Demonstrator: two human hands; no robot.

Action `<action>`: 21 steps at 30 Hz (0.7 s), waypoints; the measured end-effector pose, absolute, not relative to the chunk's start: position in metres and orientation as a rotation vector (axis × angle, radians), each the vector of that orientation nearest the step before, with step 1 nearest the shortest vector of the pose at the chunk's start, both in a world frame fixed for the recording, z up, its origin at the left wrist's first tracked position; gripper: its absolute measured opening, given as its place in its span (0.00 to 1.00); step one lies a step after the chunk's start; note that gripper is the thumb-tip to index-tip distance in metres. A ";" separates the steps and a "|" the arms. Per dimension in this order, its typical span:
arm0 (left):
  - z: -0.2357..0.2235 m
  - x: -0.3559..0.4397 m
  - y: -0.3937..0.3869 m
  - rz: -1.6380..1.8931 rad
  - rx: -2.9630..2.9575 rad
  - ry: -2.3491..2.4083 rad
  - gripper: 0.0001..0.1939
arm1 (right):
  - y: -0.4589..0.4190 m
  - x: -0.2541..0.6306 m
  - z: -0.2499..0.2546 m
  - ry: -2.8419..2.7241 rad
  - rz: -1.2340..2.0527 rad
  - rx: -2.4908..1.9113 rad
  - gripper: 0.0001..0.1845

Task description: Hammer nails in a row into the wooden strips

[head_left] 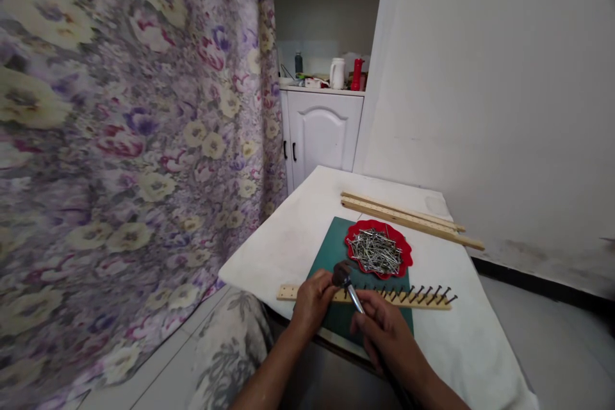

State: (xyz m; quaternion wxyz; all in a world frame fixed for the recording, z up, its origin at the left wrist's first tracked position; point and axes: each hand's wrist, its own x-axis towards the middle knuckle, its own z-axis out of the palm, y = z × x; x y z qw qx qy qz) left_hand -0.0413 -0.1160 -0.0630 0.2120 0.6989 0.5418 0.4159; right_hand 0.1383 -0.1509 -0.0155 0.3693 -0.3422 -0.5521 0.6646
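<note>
Centrally in the head view, the left hand (312, 301) has its fingers bunched on a drilled wooden strip (287, 293); whether they pinch a nail is hidden. The right hand (387, 327) has its fingers wrapped around a hammer (342, 275), its head just beside the left fingertips. Beyond the right fingers, a row of upright nails (426, 295), several leaning, stands along the strip; farther beyond, a scalloped red tray (408, 259) holds loose nails (377, 250). A glancing blow or shifting strip could bruise the left fingers or bend a nail.
</note>
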 end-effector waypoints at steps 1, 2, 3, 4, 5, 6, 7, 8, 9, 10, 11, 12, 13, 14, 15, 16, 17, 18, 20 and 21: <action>-0.063 -0.041 -0.116 1.156 1.942 1.504 0.10 | -0.151 0.139 -0.016 -1.420 1.711 -0.880 0.16; -0.063 -0.041 -0.116 1.158 1.940 1.506 0.09 | -0.151 0.139 -0.016 -1.423 1.711 -0.880 0.16; -0.063 -0.042 -0.116 1.157 1.939 1.508 0.09 | -0.151 0.139 -0.016 -1.422 1.703 -0.884 0.16; -0.063 -0.042 -0.116 1.154 1.938 1.511 0.09 | -0.151 0.139 -0.015 -1.421 1.692 -0.890 0.16; -0.063 -0.042 -0.116 1.152 1.937 1.516 0.10 | -0.151 0.139 -0.015 -1.421 1.683 -0.898 0.16; -0.064 -0.042 -0.116 1.151 1.937 1.521 0.10 | -0.151 0.139 -0.014 -1.424 1.681 -0.905 0.16; -0.064 -0.042 -0.116 1.151 1.938 1.522 0.10 | -0.151 0.139 -0.013 -1.429 1.684 -0.911 0.16; -0.064 -0.043 -0.116 1.154 1.939 1.518 0.10 | -0.151 0.139 -0.012 -1.432 1.689 -0.918 0.16; -0.065 -0.043 -0.116 1.160 1.940 1.513 0.10 | -0.152 0.139 -0.011 -1.433 1.693 -0.920 0.16; -0.065 -0.043 -0.116 1.165 1.942 1.507 0.10 | -0.152 0.138 -0.010 -1.432 1.697 -0.921 0.16; -0.065 -0.044 -0.116 1.167 1.944 1.500 0.10 | -0.153 0.139 -0.010 -1.428 1.695 -0.924 0.16; -0.065 -0.044 -0.116 1.167 1.947 1.497 0.10 | -0.154 0.139 -0.009 -1.423 1.692 -0.925 0.16; -0.065 -0.044 -0.116 1.162 1.951 1.496 0.10 | -0.155 0.140 -0.009 -1.415 1.689 -0.924 0.17; -0.064 -0.045 -0.115 1.157 1.957 1.497 0.10 | -0.156 0.141 -0.010 -1.402 1.684 -0.923 0.18; -0.063 -0.045 -0.115 1.150 1.967 1.497 0.09 | -0.157 0.143 -0.010 -1.387 1.678 -0.920 0.18; -0.062 -0.046 -0.115 1.143 1.981 1.494 0.09 | -0.158 0.145 -0.011 -1.371 1.676 -0.914 0.18; -0.061 -0.046 -0.115 1.135 1.998 1.489 0.08 | -0.158 0.148 -0.012 -1.353 1.674 -0.907 0.18; -0.059 -0.047 -0.115 1.128 2.014 1.483 0.08 | -0.158 0.151 -0.013 -1.333 1.672 -0.901 0.17; -0.055 -0.050 -0.115 1.119 2.037 1.474 0.08 | -0.155 0.160 -0.013 -1.299 1.652 -0.899 0.17; -0.052 -0.052 -0.116 1.116 2.042 1.476 0.08 | -0.153 0.166 -0.012 -1.281 1.627 -0.903 0.17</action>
